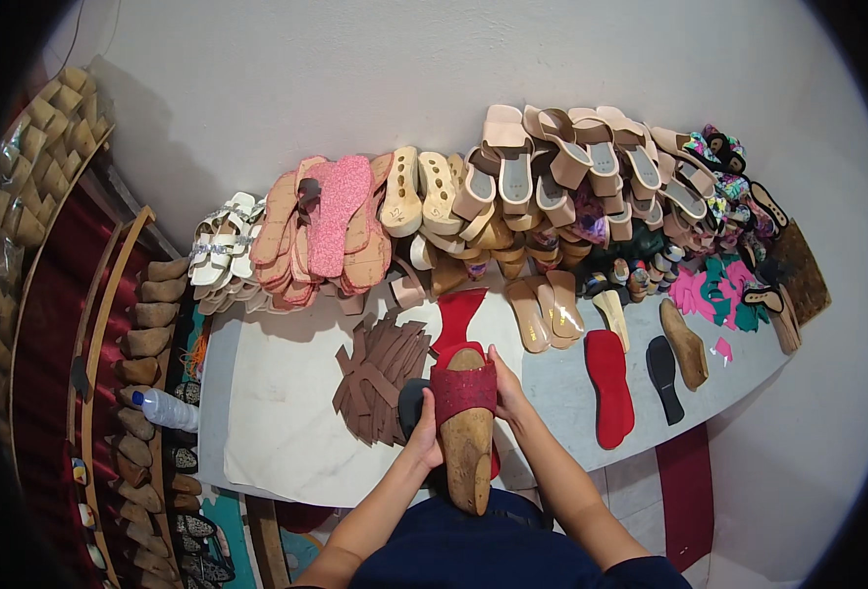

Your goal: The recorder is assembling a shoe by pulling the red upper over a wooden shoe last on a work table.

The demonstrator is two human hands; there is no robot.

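My left hand (424,437) and my right hand (508,393) grip a wooden shoe last (469,442) from both sides, just above the near edge of the white worktable (277,412). A red glittery strap (463,389) is stretched over the last's front part. A red insole piece (456,316) lies just beyond it. A black sole (411,404) shows under my left hand. Left of the last lies a fan of brown leather strips (380,373).
Piles of pink and beige soles (328,228), white sandals (220,253) and tan sandals (571,167) line the wall. A red sole (609,385), a black sole (664,377) and another last (684,344) lie right. Wooden lasts (144,334) and a water bottle (166,408) stand left.
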